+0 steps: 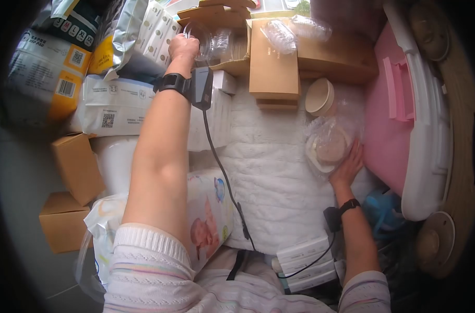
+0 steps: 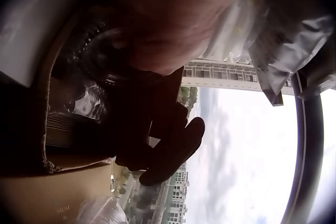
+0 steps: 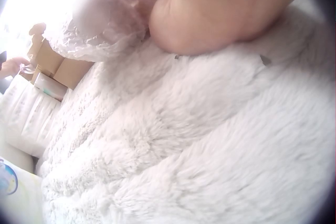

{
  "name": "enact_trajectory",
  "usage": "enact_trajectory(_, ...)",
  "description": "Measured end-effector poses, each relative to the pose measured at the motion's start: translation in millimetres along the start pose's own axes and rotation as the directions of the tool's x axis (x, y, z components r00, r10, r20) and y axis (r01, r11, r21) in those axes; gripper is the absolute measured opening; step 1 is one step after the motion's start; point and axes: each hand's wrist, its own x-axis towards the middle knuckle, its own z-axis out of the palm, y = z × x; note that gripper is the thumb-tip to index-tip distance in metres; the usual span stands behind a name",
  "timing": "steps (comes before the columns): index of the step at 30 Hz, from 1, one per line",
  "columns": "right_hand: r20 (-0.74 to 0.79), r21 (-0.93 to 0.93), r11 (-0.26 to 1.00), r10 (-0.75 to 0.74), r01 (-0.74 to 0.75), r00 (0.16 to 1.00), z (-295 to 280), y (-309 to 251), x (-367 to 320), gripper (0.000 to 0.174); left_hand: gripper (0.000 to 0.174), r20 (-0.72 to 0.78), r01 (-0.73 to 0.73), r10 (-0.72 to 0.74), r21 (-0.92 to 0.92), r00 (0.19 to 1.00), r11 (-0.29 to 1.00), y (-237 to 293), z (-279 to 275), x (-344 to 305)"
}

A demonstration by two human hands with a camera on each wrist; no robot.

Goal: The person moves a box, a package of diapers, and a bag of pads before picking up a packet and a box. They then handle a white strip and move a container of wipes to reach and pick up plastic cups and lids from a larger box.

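Note:
At the far end, my left hand (image 1: 183, 48) grips the rim of a clear round plastic container (image 1: 204, 39) over an opened cardboard box (image 1: 236, 67). Clear plastic pieces (image 1: 223, 43) lie inside that box. In the left wrist view, the same container (image 2: 105, 58) shows under the hand, above the box's cut edge. My right hand (image 1: 348, 166) rests on the white plush mat (image 1: 269, 172), fingers extended along a clear plastic bag (image 1: 329, 141) of round paper bowls. A tan paper bowl (image 1: 320, 97) lies tipped on its side just beyond the bag.
A tall brown box (image 1: 274, 62) stands near the window with clear plastic packs (image 1: 279, 36) on top. On the right is a pink bin (image 1: 386, 115) with a white rim. Packaged pads (image 1: 49, 78), a diaper pack (image 1: 211, 208) and small brown boxes (image 1: 78, 167) line the left.

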Motion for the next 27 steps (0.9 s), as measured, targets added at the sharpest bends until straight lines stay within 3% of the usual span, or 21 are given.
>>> enact_trajectory(1,-0.028,0.026,1.0,-0.003,0.003,1.0,0.8,0.1,0.5,0.077,0.019,0.136,0.144,-0.133,-0.07,0.982,0.987,5.9,-1.7,-4.8)
enact_trajectory(5,-0.038,0.076,0.997,0.008,-0.005,0.999,-3.4,-2.5,0.7,0.076,0.026,0.297,0.207,-0.147,-0.181,0.943,0.962,18.3,-8.2,-16.4)
enact_trajectory(6,-0.037,0.075,0.997,0.007,-0.004,0.999,-5.4,-2.9,0.8,0.076,0.029,0.493,0.326,-0.077,-0.444,0.867,0.834,17.6,-10.1,-13.0)
enact_trajectory(7,-0.019,0.074,0.997,0.019,-0.018,1.0,-7.1,-3.8,0.8,0.075,0.031,0.636,0.472,0.058,-0.627,0.769,0.62,16.9,-11.1,-10.0)
enact_trajectory(8,-0.001,0.074,0.997,0.031,-0.031,1.0,-7.8,-5.5,1.3,0.075,0.034,0.661,0.374,0.148,-0.578,0.735,0.725,17.2,-10.4,-7.0)
enact_trajectory(11,0.001,0.08,0.996,0.042,-0.042,0.999,-7.1,-4.6,1.3,0.076,0.034,0.632,0.349,0.109,-0.554,0.767,0.756,26.9,-11.6,-11.3)
enact_trajectory(13,-0.008,0.082,0.996,0.029,-0.029,1.0,-3.4,-0.9,0.0,0.077,0.026,0.633,0.417,0.182,-0.671,0.752,0.613,22.4,-20.7,-5.0)
enact_trajectory(17,-0.033,0.091,0.996,0.016,-0.013,0.999,-1.7,-0.7,0.2,0.077,0.027,0.591,0.457,0.073,-0.69,0.803,0.561,12.0,-34.9,-3.0)
enact_trajectory(20,-0.026,0.061,0.998,0.014,-0.013,1.0,1.0,0.9,0.9,0.077,0.027,0.387,0.242,-0.008,-0.562,0.922,0.791,16.3,-16.6,2.4)
enact_trajectory(21,-0.022,0.058,0.998,0.014,-0.012,1.0,0.1,1.0,0.1,0.077,0.027,0.39,0.247,-0.012,-0.56,0.921,0.79,14.2,-10.1,2.9)
enact_trajectory(23,-0.028,0.106,0.994,0.018,-0.015,0.999,-3.1,-1.5,-0.1,0.076,0.022,0.402,0.392,-0.137,-0.666,0.905,0.634,21.8,-5.2,-4.0)
enact_trajectory(24,-0.028,0.106,0.994,0.023,-0.02,0.999,-3.1,-1.4,-0.3,0.076,0.018,0.511,0.502,-0.188,-0.59,0.838,0.632,21.0,-8.0,-7.0)
enact_trajectory(25,-0.022,0.099,0.995,0.017,-0.015,1.0,-3.5,-1.1,0.0,0.076,0.018,0.514,0.5,-0.184,-0.589,0.838,0.635,19.3,-6.3,-7.8)
enact_trajectory(27,-0.018,0.09,0.996,0.012,-0.01,1.0,-2.6,0.5,0.6,0.077,0.021,0.639,0.594,-0.197,-0.497,0.744,0.633,15.0,-2.0,-9.5)
